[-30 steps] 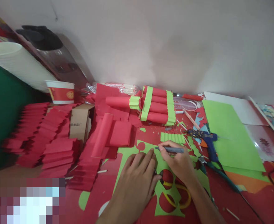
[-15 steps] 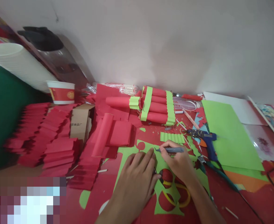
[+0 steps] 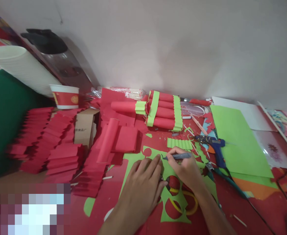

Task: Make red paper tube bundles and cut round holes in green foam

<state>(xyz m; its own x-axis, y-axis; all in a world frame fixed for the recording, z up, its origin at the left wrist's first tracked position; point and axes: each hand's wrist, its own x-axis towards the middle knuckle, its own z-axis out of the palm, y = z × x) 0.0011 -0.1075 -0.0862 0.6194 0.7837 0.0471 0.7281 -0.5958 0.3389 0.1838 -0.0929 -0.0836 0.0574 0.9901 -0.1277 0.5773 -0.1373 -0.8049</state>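
My left hand lies flat, fingers stretched, on a sheet of light green paper that has round cut-outs in it. In my right hand is a grey marker pen, gripped between thumb and fingers. Its tip rests on the green paper just right of my left fingertips, beside a short dark curved line. Below my hands, scissors with yellow-lined handles lie among the cut green paper; their blades are mostly hidden.
Behind stand red paper rolls banded in green. Folded red paper strips, a cardboard box and a paper cup are at left. To the right are a blue glue gun with its cord and green sheets.
The marker tip has shifted slightly down, and the dark line beside it looks a little longer. My left hand stays in place on the paper. The view has moved slightly.
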